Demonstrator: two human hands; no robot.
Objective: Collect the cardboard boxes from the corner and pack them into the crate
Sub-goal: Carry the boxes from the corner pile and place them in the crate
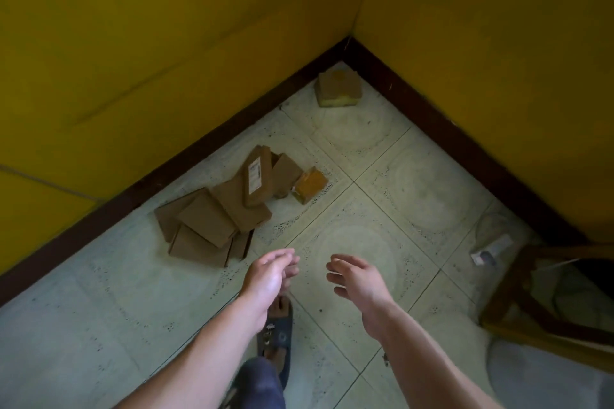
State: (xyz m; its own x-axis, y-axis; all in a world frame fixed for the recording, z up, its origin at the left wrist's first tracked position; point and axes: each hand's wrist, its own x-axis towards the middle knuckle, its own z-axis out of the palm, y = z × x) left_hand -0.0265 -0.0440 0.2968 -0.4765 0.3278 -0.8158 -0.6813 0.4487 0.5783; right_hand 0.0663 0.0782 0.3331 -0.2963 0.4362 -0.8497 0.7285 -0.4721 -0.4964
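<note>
hands: my left hand [270, 271] and right hand [357, 277] apart, empty | cardboard boxes [216, 219] heaped on floor [365, 209] by wall; one [338, 88] in corner | risk: I reckon loose stack slides if grabbed carelessly | crate: unseen

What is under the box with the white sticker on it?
The box with the white sticker lies on top of the pile, resting on a flat brown box and leaning by another. Whatever sits deeper under the pile is covered.
</note>
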